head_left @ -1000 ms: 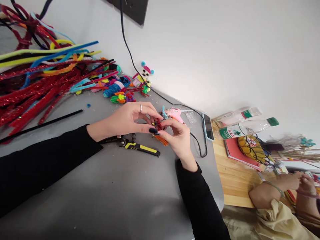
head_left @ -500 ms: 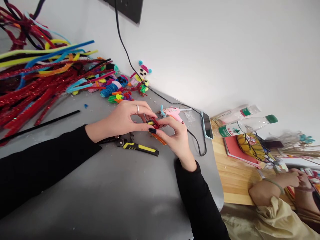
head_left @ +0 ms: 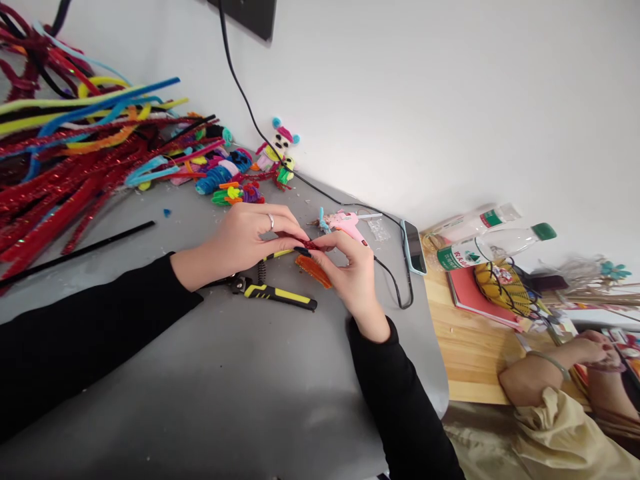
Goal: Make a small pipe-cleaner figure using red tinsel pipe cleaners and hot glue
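Between my fingertips is a small piece of red tinsel pipe cleaner (head_left: 311, 245), mostly covered by the fingers. My left hand (head_left: 253, 233), with a ring on it, pinches it from the left. From the right, my right hand (head_left: 347, 263) pinches it between thumb and fingers. An orange fuzzy piece (head_left: 314, 270) shows just below my right thumb; whether it is held or lies on the table I cannot tell. Under my hands lie black-and-yellow pliers (head_left: 280, 295) with a spring between the handles. Behind my right hand rests a pink glue gun (head_left: 345, 223).
Pipe cleaners (head_left: 95, 160) in many colours are heaped at left, beside several small fuzzy figures (head_left: 225, 173). A black cable (head_left: 245, 100) runs along the wall to a phone (head_left: 413, 247). Plastic bottles (head_left: 465, 257) and a yellow basket (head_left: 500, 287) stand at right, near another person's hands (head_left: 595, 350).
My fingertips have closed further over the red tinsel piece, so less of it shows. The orange piece is more exposed. The other person's hands have shifted slightly.
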Demonstrator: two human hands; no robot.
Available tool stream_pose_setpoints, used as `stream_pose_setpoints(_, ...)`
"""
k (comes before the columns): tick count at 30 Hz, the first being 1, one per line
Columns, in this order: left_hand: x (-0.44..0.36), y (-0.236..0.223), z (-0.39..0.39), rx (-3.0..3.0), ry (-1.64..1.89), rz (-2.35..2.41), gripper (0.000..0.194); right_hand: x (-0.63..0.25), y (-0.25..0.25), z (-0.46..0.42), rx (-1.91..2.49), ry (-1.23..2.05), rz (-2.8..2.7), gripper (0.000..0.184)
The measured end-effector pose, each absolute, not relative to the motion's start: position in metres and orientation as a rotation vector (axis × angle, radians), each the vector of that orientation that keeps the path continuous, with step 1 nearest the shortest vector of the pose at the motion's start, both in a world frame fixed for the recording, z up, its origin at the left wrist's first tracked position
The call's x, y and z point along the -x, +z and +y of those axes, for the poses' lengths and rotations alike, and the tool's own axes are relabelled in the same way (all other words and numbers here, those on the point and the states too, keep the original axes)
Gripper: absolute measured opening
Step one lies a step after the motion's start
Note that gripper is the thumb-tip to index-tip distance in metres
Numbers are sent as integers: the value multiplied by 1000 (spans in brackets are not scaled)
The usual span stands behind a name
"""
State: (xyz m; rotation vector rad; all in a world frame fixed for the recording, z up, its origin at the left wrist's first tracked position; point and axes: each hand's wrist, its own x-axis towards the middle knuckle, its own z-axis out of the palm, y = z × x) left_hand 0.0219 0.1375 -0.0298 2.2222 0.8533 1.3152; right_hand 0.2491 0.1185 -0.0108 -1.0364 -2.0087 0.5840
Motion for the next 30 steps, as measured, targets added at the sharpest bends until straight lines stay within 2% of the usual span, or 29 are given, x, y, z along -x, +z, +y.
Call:
stream_pose_setpoints(21,-20,-41,143,-2365,1279,801,18,-253,-16,121,968,322,-2150,14)
stream_pose_setpoints(30,-20,-37,143,-2402,1266,830,28,-253,-17,122,967,302,-2179,12)
